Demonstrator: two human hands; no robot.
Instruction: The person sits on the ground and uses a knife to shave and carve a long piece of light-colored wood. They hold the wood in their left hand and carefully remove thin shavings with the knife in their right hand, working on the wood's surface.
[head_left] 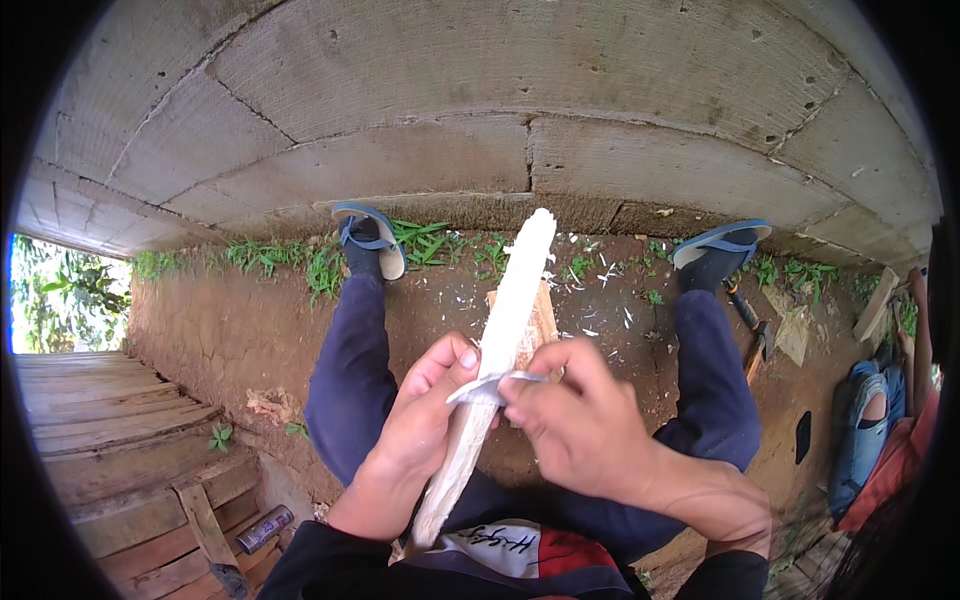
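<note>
A long, pale, peeled wooden stick (518,290) slants from my lap up and away, its far end roughly tapered. My left hand (408,425) is closed round its lower middle, with the thumb up against a curved metal blade (476,389). That blade lies crosswise on the stick. Pinched at its right end by thumb and fingers is my right hand (588,430); whether the blade has a handle is hidden there. Beneath the stick, a brown wood block (541,325) shows between my legs. Pale shavings (590,331) are scattered on the dirt beyond.
A block wall (400,155) rises ahead, past my sandals. Right of my leg lies a tool with an orange-and-black handle (741,305). Another person's jeans (858,440) show at far right. To the left are wooden planks (100,400) and a can (264,528).
</note>
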